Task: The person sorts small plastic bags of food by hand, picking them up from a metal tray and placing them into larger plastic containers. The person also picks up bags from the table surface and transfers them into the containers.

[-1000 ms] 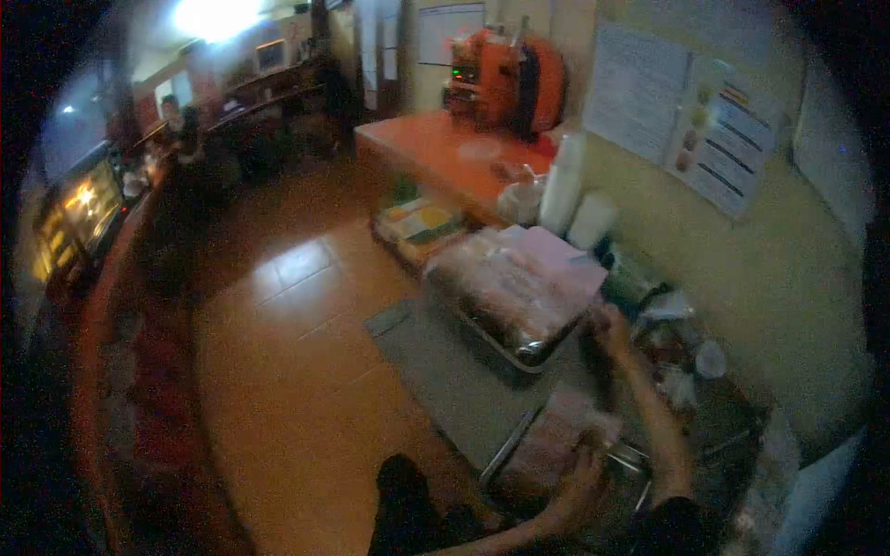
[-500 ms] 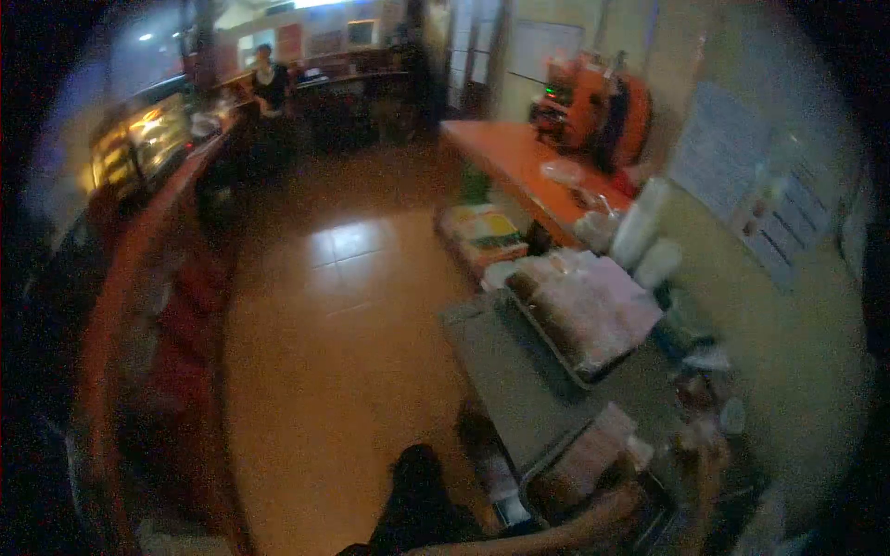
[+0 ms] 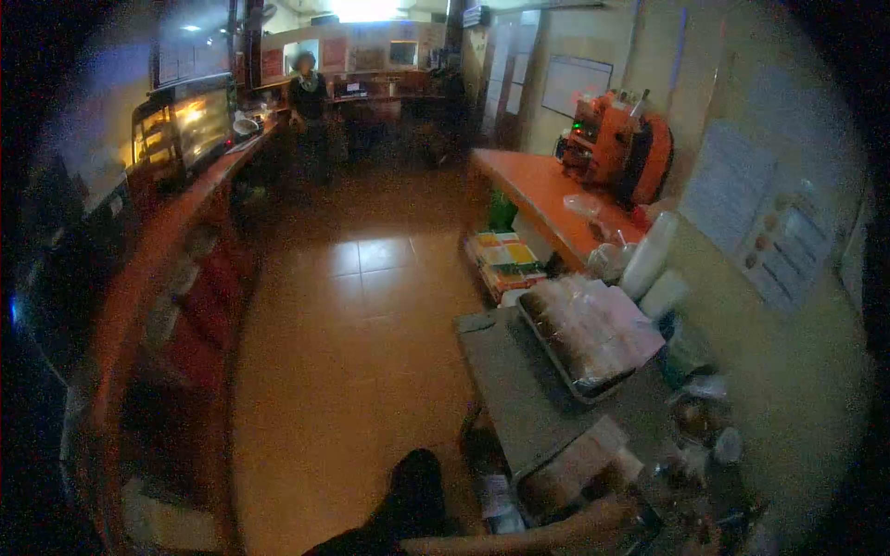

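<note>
Head view, dim and grainy, of a narrow room with a shiny orange-brown tiled floor [image 3: 324,389], a long red-orange counter [image 3: 153,269] down the left beside a glowing display case [image 3: 190,125], and another person [image 3: 311,97] upright near the far end. Along the pale wall on the right, an orange counter [image 3: 524,179] bearing a bulky orange machine [image 3: 607,144], printed sheets [image 3: 731,185] fixed above, and, closer, a grey worktop [image 3: 505,375]. On that grey surface, a farther tray [image 3: 577,394] piled with clear-wrapped stuff [image 3: 579,324] and a pink sheet [image 3: 632,320], white cups [image 3: 649,252] just behind; at lower right, a near tray [image 3: 522,496] with brown contents [image 3: 556,486] partly under pale paper [image 3: 604,437]. Left forearm [image 3: 547,537] stretching in from the bottom edge across the front of the near tray, left hand [image 3: 623,510] toward its right side; fingers apart, together or clamped on something, cannot tell. Right hand [image 3: 688,474] little more than a dark smear beyond the near tray's right side, close to blurred clutter by the wall; grip likewise impossible to tell. Near tray's lower edge hidden behind the forearm; dark-clothed leg [image 3: 415,486] cut off below; picture corners lost in black.
</note>
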Available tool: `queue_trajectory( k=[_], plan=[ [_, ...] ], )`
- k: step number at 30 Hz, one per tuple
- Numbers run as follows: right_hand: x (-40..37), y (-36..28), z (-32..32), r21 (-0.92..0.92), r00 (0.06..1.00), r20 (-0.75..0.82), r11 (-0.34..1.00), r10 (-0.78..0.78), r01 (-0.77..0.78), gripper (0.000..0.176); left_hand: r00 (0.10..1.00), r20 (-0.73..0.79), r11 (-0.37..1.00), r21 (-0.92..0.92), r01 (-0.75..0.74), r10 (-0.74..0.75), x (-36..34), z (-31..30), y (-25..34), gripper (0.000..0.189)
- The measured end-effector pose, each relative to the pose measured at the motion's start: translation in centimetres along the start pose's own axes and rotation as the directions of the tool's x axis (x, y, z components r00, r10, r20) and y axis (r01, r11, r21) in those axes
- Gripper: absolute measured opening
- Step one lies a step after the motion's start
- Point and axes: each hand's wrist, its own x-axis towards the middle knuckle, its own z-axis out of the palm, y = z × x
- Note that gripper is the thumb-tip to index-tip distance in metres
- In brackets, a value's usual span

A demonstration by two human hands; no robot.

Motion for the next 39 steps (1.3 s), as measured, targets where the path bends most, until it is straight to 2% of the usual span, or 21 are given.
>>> queue_trajectory(
  k=[3,5,6,8,10,11,14,17,19,21,23,25,26,27,29,30,32,34,36,37,39],
  plan=[
    [-1.6,-0.5,-0.8,0.099,1.000,0.003,0.995,-0.015,0.015,0.025,0.977,-0.065,0.965,-0.160,-0.209,0.201,0.3,-3.4,5.3,0.057],
    [-3.3,-0.6,-1.9,0.202,1.000,-0.003,0.979,0.010,-0.009,0.023,0.950,-0.004,0.912,-0.278,-0.301,0.312,0.0,-5.6,9.2,0.056],
    [-4.4,-0.8,-2.7,0.276,0.999,-0.001,0.961,0.034,-0.032,0.022,0.951,0.084,0.901,-0.353,-0.252,0.298,-0.3,-6.0,10.2,0.056],
    [-5.9,-1.8,-3.9,0.465,0.996,0.030,0.881,0.081,-0.085,0.020,0.910,0.406,0.831,-0.532,0.164,0.081,-1.0,-4.6,10.5,0.055],
    [-6.0,-3.2,-5.4,0.284,0.994,0.085,0.958,-0.068,0.041,0.019,0.727,0.675,0.683,-0.474,0.556,-0.124,-1.8,-5.5,10.0,0.050],
    [-4.9,-4.1,-6.2,-0.099,0.948,0.186,0.955,-0.257,0.278,0.019,0.700,0.677,0.703,-0.383,0.599,-0.228,-2.4,-4.0,7.2,0.046],
    [-4.8,-3.0,-5.6,0.010,0.949,0.218,0.973,-0.225,0.229,0.019,0.846,0.447,0.812,-0.355,0.464,-0.289,-4.3,-4.4,8.5,0.047],
    [-3.4,1.5,-4.1,0.183,0.997,0.045,0.981,0.055,-0.062,0.019,0.815,0.416,0.691,-0.445,0.569,-0.403,-3.4,-5.6,10.5,0.048],
    [-1.5,7.3,-4.0,0.056,0.983,-0.058,0.984,0.173,-0.170,0.029,0.785,0.402,0.605,-0.500,0.619,-0.471,-3.3,-6.0,9.9,0.048],
    [1.2,11.3,-3.5,-0.305,0.964,-0.127,0.915,0.234,-0.262,0.034,0.757,0.383,0.574,-0.495,0.652,-0.529,-2.7,-5.8,10.2,0.050],
    [4.0,16.3,-0.9,-0.292,0.896,-0.261,0.855,0.359,-0.428,0.035,0.723,0.367,0.572,-0.445,0.689,-0.585,-1.7,-5.8,12.0,0.052],
    [5.5,16.2,-1.4,-0.153,0.928,-0.146,0.919,0.343,-0.364,0.034,0.763,0.332,0.589,-0.492,0.641,-0.554,-2.1,-4.6,10.7,0.055],
    [6.3,16.7,-1.8,-0.165,0.951,-0.105,0.938,0.290,-0.305,0.034,0.785,0.304,0.597,-0.519,0.611,-0.539,-2.0,-4.2,10.1,0.057],
    [7.1,17.2,-2.1,-0.173,0.970,-0.064,0.954,0.237,-0.244,0.033,0.847,0.257,0.706,-0.470,0.530,-0.465,-1.8,-4.3,9.6,0.058],
    [7.5,20.8,-2.0,-0.344,0.997,0.014,0.936,0.082,-0.072,0.031,0.917,0.195,0.805,-0.439,0.399,-0.348,-1.8,-4.8,8.3,0.058],
    [7.0,19.5,-2.4,-0.372,0.995,0.021,0.925,0.097,-0.082,0.029,0.934,0.174,0.809,-0.467,0.357,-0.311,-1.7,-4.9,7.5,0.057],
    [4.4,13.2,-5.7,-0.431,0.991,0.038,0.897,0.126,-0.098,0.026,0.928,0.165,0.627,-0.697,0.349,-0.334,-1.7,-4.6,5.8,0.050],
    [1.9,8.7,-7.8,-0.208,1.000,0.012,0.978,0.029,-0.026,0.019,0.885,0.129,0.770,-0.448,0.455,-0.448,-0.4,-5.3,10.1,0.054],
    [-0.6,7.5,-7.6,0.258,0.999,0.042,0.966,-0.005,-0.006,0.016,0.873,0.145,0.774,-0.413,0.481,-0.465,-0.4,-5.3,10.8,0.059],
    [-1.5,6.8,-7.5,0.477,0.998,0.049,0.879,-0.024,-0.002,0.014,0.889,0.182,0.729,-0.515,0.451,-0.421,-0.5,-4.9,9.3,0.063],
    [-2.8,3.6,-6.4,0.555,0.981,0.193,0.824,0.005,-0.113,0.012,0.927,0.208,0.713,-0.594,0.373,-0.312,-0.6,-4.2,8.0,0.067]
  ],
)
